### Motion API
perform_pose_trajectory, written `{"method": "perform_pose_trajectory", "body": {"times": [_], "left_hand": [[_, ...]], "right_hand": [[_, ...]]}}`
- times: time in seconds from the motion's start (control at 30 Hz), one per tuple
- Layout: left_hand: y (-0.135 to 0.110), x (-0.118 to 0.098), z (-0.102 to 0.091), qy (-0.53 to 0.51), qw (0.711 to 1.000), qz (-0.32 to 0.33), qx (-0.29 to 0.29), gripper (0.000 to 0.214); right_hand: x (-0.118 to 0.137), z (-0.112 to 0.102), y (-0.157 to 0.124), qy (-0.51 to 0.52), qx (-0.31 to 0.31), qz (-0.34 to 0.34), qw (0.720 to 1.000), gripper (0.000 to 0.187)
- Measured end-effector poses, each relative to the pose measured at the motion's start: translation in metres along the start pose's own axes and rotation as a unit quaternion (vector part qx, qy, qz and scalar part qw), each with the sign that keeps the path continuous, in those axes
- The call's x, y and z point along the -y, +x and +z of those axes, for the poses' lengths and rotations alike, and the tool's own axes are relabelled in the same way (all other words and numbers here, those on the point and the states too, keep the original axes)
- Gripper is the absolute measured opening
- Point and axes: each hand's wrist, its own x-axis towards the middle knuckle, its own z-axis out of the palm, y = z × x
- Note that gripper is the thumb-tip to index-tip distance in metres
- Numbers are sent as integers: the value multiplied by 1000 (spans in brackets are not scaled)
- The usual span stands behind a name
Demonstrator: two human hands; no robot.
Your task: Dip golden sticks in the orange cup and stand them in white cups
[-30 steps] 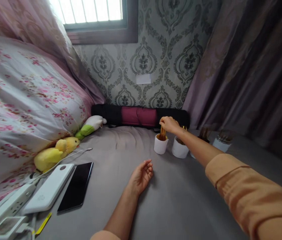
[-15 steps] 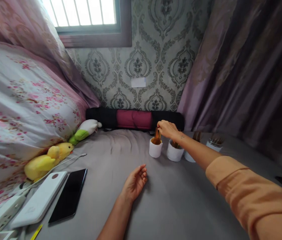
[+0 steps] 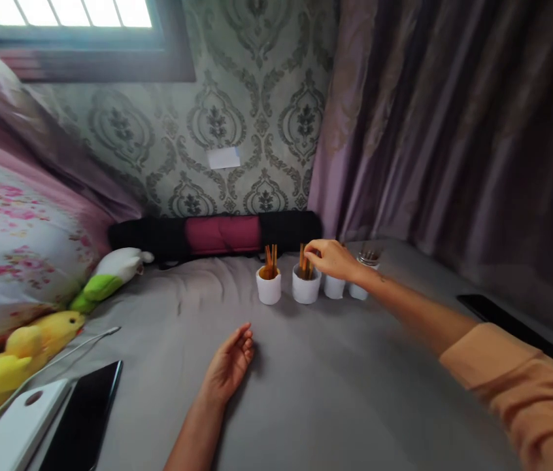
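Note:
My right hand reaches over the second white cup from the left, its fingers pinched at the tops of thin wooden sticks standing in that cup. Whether it grips one stick or more I cannot tell. To the left is another white cup with several brown-orange sticks upright in it. Two more white cups, a third cup and a fourth cup, stand to the right, partly behind my hand and wrist. My left hand rests palm-up on the grey sheet, fingers loosely curled, holding nothing.
A black and maroon roll lies along the wall. On the left are a white power bank, a black phone, a cable and plush toys. Another dark flat object lies at right, near the curtain.
My right hand has moved from the leftmost cup's sticks to those in the second cup. The view has turned right. My left hand still rests on the sheet.

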Motion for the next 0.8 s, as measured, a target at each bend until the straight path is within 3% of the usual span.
{"method": "perform_pose_trajectory", "body": {"times": [0.23, 0.4, 0.67, 0.8], "left_hand": [[-7, 4, 8, 61, 998, 14, -30, 19], [-8, 10, 11, 86, 993, 40, -69, 18], [0, 22, 32, 78, 977, 34, -198, 14], [4, 45, 63, 46, 981, 7, -190, 13]], "right_hand": [[-37, -4, -88, 68, 31, 48, 996, 20], [-76, -2, -127, 112, 36, 102, 988, 22], [-123, -12, -135, 232, -27, 211, 949, 20], [-132, -16, -124, 259, -74, 227, 936, 20]]}}
